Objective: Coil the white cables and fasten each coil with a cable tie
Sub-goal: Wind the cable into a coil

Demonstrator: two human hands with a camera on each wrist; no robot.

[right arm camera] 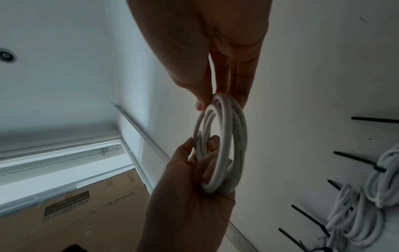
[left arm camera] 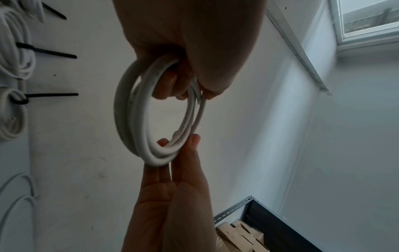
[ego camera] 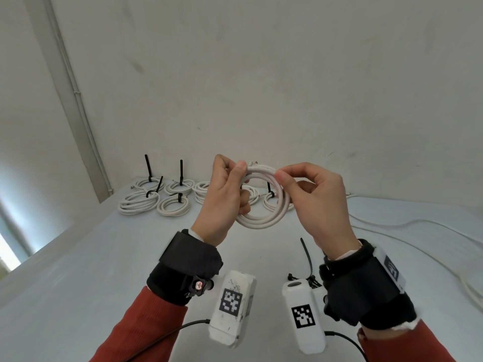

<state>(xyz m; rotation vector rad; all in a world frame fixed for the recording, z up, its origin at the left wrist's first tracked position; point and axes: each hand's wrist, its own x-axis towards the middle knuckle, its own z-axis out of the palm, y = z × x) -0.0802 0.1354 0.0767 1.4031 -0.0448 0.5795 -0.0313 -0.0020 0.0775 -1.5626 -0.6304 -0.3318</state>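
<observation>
Current coil (ego camera: 264, 221): wound, not yet tied, held above the tabletop (ego camera: 91, 257). Left hand (ego camera: 224, 202) grip curled round its side; right hand (ego camera: 318, 205) grip pinching its top turns. Behind the coil: several tied coils (ego camera: 136, 203), done. Below it: loose cable ties (ego camera: 308, 259). Right of it: uncoiled cables (ego camera: 470, 290), outstanding

Head above — opposed wrist-cams, shared coil (ego camera: 261, 223)
</observation>
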